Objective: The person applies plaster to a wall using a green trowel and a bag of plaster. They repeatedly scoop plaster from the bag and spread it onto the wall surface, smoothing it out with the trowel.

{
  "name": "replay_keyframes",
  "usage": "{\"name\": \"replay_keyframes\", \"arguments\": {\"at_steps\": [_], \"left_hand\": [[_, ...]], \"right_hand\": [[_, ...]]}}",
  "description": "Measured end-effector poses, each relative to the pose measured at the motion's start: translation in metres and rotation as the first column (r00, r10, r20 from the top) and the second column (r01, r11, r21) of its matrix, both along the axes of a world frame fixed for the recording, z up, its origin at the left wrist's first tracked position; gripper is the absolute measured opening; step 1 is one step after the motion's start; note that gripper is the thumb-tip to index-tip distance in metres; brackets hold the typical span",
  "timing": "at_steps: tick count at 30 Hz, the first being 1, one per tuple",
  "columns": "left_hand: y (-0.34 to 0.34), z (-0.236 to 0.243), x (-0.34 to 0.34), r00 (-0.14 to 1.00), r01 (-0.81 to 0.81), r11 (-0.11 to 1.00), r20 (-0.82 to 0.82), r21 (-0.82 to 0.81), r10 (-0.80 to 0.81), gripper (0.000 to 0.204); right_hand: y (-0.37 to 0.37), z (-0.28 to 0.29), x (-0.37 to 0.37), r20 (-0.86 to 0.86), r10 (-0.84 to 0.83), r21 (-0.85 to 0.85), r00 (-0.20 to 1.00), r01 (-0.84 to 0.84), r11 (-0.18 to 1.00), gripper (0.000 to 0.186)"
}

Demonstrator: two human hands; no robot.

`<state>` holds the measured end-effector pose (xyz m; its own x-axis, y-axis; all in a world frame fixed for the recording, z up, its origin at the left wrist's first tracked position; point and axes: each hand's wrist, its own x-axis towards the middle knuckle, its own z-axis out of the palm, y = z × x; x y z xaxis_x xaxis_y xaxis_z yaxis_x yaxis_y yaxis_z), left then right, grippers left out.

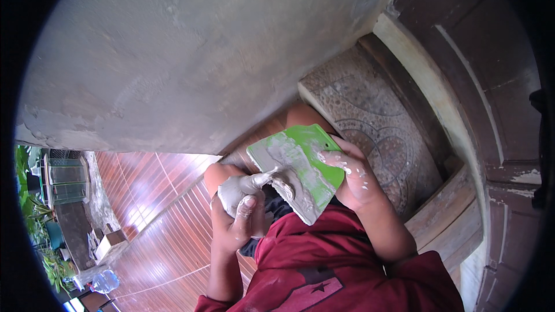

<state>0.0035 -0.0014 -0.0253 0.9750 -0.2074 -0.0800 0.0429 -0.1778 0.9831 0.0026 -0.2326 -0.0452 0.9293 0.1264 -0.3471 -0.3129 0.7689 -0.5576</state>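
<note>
My right hand (354,176) grips a flat green plastic spreader (309,138) by its right edge, with white smears on the fingers. Wet grey putty (283,156) coats much of the spreader's face and its left and lower edges. Lower left of it, my left hand (240,225) is closed around a rounded lump of grey putty (232,192). A thick strand of putty reaches from this lump to the spreader's edge. Whether anything else sits inside my left hand is hidden. Both hands are in front of my maroon shirt, above my bent knees.
A grey plastered wall (173,52) rises close ahead. Right of it are a patterned stone step (376,115) and a dark brown panelled door (480,52). Reddish floor tiles (167,242) spread at left, with a cardboard box (110,245), a clear plastic bottle (105,282) and plants (55,266) beyond.
</note>
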Motion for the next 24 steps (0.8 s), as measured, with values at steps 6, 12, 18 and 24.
{"name": "replay_keyframes", "arguments": {"at_steps": [6, 12, 18, 24], "left_hand": [[0.007, -0.018, -0.003, 0.993, -0.111, 0.952, 0.007, -0.284, 0.118, 0.047], [0.014, -0.036, -0.006, 0.998, 0.017, 0.82, -0.042, -0.572, -0.05, 0.057], [0.002, -0.039, -0.007, 0.981, -0.146, 0.785, -0.189, -0.602, 0.038, 0.057], [-0.021, -0.037, -0.001, 0.95, -0.081, 0.518, -0.222, -0.851, -0.217, 0.053]], "right_hand": [[-0.005, -0.001, 0.002, -0.001, -0.027, 0.077, 1.0, 0.027, 0.997, 0.035], [-0.006, -0.003, 0.002, -0.037, -0.028, 0.07, 0.999, 0.03, 0.997, 0.038], [0.002, 0.004, -0.001, -0.016, 0.003, 0.147, 1.0, -0.001, 0.989, 0.045], [0.008, 0.008, -0.001, 0.019, -0.024, 0.197, 1.0, 0.02, 0.98, 0.046]]}}
